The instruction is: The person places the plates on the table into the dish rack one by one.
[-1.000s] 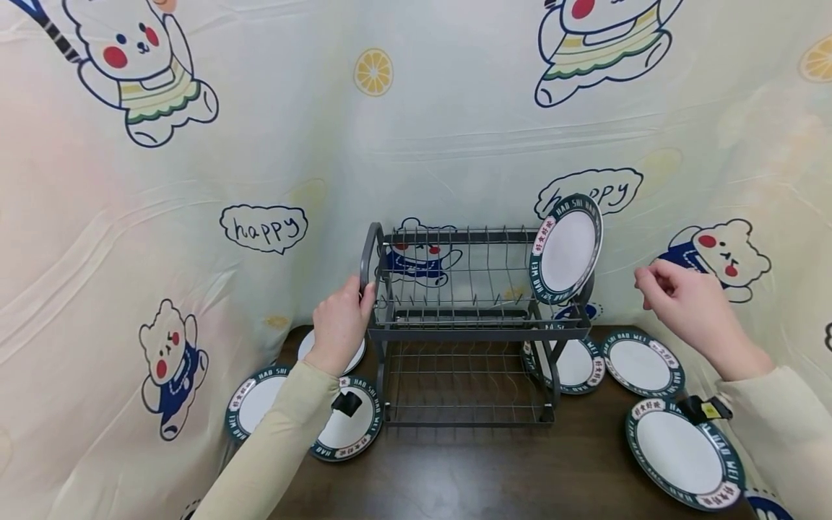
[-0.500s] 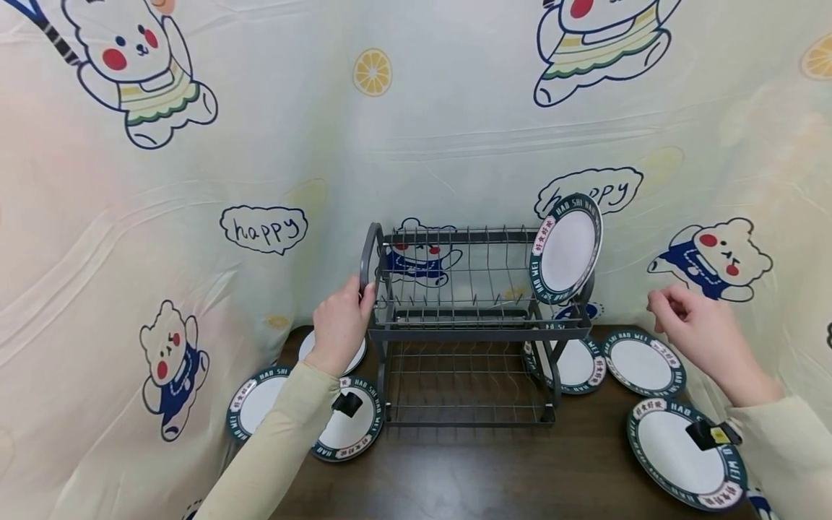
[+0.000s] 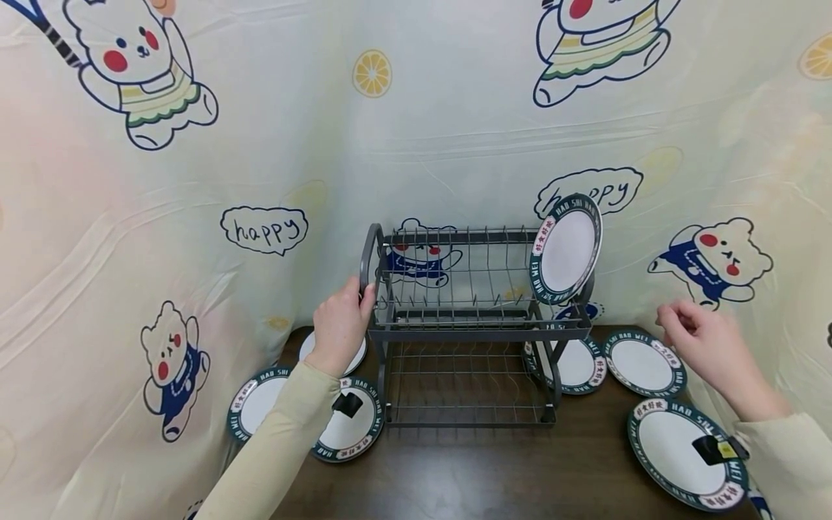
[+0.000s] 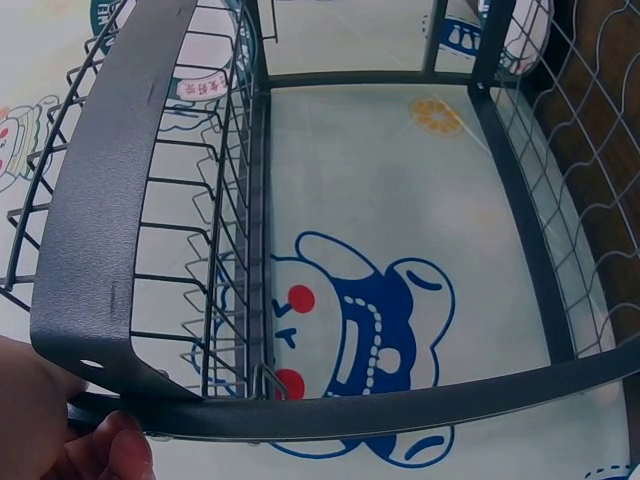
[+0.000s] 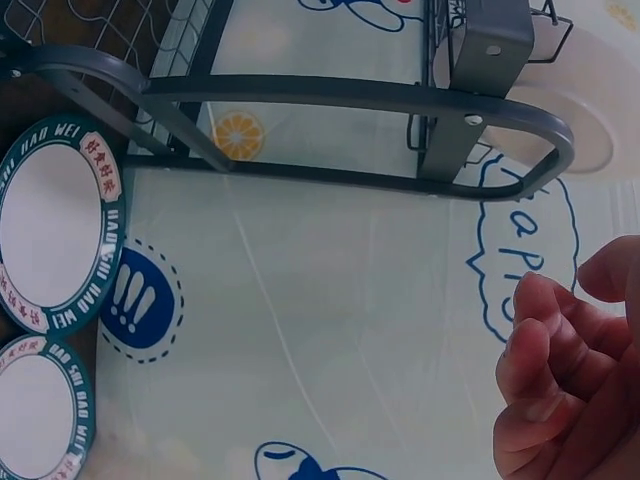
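Note:
A dark grey two-tier dish rack [image 3: 481,334] stands at the middle of the table. My left hand [image 3: 339,325] grips its left side frame; in the left wrist view the fingertips [image 4: 125,450] curl round the bar. One plate [image 3: 567,249] with a white centre and green patterned rim leans upright at the right end of the upper tier. My right hand [image 3: 705,354] hangs in the air right of the rack, above the right-hand plates. Its fingers are loosely curled with nothing between them, as the right wrist view shows of the hand [image 5: 570,370].
Right of the rack lie a plate [image 3: 640,363], a larger front plate [image 3: 676,451] and another plate [image 3: 578,365] partly behind the rack leg. On the left are a plate [image 3: 256,401] and a plate [image 3: 341,433], partly behind my sleeve. Patterned cloth [image 3: 455,87] hangs behind the brown table [image 3: 474,477].
My right hand has moved down and to the right, away from the rack. My left hand, the rack and the plates stay where they were.

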The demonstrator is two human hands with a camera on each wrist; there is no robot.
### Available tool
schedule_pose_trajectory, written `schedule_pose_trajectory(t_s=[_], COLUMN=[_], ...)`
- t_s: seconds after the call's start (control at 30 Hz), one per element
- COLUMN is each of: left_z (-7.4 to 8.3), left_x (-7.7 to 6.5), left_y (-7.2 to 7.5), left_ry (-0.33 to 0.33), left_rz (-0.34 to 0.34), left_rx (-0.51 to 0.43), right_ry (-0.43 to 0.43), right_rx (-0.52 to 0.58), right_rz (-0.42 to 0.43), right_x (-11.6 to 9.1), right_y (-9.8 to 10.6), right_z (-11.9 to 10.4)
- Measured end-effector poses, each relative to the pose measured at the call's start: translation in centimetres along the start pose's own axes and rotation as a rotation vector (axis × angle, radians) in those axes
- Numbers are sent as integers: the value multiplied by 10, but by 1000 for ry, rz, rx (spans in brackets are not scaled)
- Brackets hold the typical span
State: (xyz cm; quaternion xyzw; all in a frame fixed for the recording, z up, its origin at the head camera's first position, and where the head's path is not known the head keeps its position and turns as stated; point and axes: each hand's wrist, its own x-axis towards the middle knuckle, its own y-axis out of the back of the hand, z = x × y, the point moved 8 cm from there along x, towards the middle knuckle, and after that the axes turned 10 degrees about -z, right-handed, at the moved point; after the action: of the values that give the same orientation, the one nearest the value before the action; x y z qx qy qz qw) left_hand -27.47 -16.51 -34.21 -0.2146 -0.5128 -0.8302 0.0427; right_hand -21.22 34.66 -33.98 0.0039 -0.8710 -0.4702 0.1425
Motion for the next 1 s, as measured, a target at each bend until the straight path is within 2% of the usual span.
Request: schedule_pose_trajectory(t_s=[0.17, 0.47, 1.0], left_z=[-1, 0, -1], left_x=[0, 0, 0], left_y=[0, 2, 0], left_ry=[1, -33, -31], left_rz=[4, 55, 50], left_rx=[-1, 31, 28], right_ry=[-13, -62, -153], right_rx=[-8, -31, -10], right_rz=[-2, -17, -70], right_x=[-6, -14, -28], right_y=[-1, -7, -19], right_z=[9, 22, 50])
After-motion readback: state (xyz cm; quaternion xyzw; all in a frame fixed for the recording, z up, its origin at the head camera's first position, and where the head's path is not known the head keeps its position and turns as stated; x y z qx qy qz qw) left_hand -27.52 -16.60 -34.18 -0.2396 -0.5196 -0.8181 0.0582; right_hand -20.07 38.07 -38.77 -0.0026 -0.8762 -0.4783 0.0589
